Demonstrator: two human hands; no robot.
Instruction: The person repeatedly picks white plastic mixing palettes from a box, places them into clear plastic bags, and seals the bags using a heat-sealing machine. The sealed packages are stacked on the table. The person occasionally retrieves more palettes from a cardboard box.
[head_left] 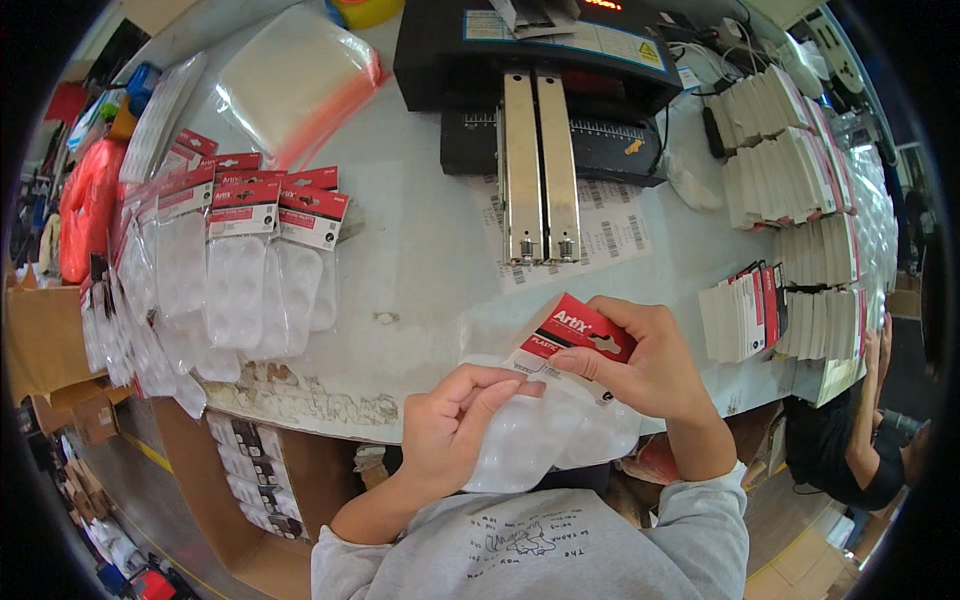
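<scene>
My right hand (650, 360) grips a red and white header card (585, 328) with a hanging slot, thumb in front and fingers behind. At the card's lower left corner, my left hand (450, 425) has its thumb and forefinger pinched together. Whether they hold the card's edge or the clear plastic under it cannot be made out. Below both hands, against the table's front edge, lie translucent white plastic trays (515, 440) with round wells. Part of these trays is hidden by my hands.
Packed trays with red and white cards (243, 225) pile up on the left, near clear plastic bags (285, 85). A black machine with two metal bars (520, 160) stands at the back. Stacks of cards (785, 180) line the right side. Another person's arm (868, 430) shows far right.
</scene>
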